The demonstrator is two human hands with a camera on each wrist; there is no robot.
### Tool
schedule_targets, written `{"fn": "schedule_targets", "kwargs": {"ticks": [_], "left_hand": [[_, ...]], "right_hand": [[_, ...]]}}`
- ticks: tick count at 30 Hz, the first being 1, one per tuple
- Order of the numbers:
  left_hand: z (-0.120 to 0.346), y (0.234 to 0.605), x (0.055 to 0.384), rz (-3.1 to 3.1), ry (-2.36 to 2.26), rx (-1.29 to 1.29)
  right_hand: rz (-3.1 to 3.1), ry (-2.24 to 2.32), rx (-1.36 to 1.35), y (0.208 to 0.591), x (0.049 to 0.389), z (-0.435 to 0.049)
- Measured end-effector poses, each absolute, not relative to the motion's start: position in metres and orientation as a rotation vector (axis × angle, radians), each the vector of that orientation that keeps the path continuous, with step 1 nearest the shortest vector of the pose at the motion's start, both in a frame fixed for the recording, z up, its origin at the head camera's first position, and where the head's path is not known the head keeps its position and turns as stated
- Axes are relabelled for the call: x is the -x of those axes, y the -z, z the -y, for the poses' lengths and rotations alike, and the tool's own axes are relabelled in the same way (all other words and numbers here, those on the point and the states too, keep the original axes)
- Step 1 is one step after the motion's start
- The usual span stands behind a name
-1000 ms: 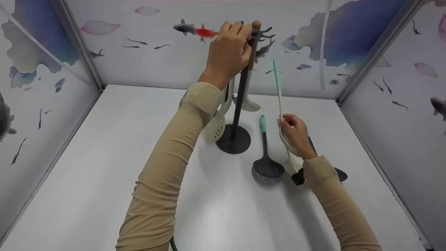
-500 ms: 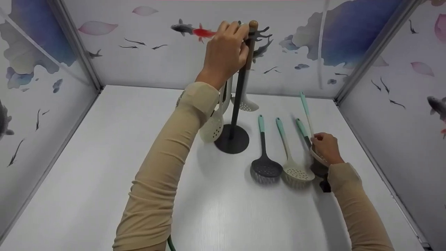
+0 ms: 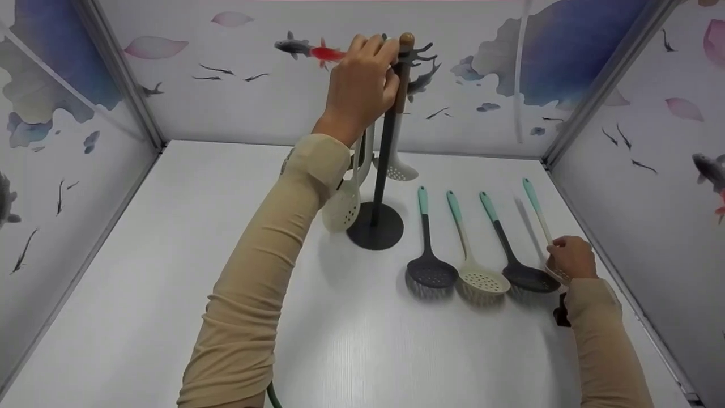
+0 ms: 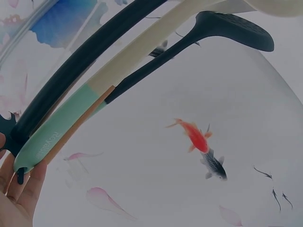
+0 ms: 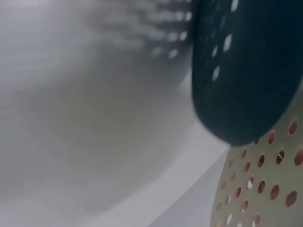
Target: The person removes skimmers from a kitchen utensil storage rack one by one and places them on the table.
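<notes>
My left hand [image 3: 362, 79] grips the top of a utensil stand [image 3: 389, 150] near its hooks. In the left wrist view, its fingers lie at the hooked end of a mint-and-cream handle [image 4: 54, 139]. A cream skimmer [image 3: 338, 209] and other utensils hang from the stand, partly behind the left arm. At the right, my right hand [image 3: 573, 258] pinches a cream skimmer with a mint handle [image 3: 531, 194], low over the table. Its perforated bowl [image 5: 260, 189], mostly hidden by the hand in the head view, shows beside a dark slotted bowl [image 5: 246, 85] in the right wrist view.
Left of the right hand, a dark skimmer [image 3: 433, 273], a cream skimmer [image 3: 483, 281] and a dark slotted utensil [image 3: 529, 277] lie in a row, handles away from me. The stand's round black base [image 3: 376, 238] rests on the white table [image 3: 351, 340]. Printed walls enclose three sides.
The right hand has moved right and down with the cream skimmer, from near the stand to the row's right end. The left hand stays at the stand's top.
</notes>
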State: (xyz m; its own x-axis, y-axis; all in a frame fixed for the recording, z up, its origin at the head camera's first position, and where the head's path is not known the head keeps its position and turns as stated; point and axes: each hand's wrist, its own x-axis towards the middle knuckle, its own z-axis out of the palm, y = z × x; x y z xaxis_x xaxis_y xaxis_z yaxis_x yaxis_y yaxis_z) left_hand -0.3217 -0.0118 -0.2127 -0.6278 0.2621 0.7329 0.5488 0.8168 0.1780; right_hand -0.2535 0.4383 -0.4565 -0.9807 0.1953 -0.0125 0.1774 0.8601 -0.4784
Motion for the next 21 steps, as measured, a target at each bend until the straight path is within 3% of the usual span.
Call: {"fn": "schedule_targets", "kwargs": {"ticks": [21], "left_hand": [[0.012, 0.213, 0.323, 2.286, 0.483, 0.587]], "right_hand": [[2.993, -0.668, 0.401, 0.469, 0.253, -0.454]]}}
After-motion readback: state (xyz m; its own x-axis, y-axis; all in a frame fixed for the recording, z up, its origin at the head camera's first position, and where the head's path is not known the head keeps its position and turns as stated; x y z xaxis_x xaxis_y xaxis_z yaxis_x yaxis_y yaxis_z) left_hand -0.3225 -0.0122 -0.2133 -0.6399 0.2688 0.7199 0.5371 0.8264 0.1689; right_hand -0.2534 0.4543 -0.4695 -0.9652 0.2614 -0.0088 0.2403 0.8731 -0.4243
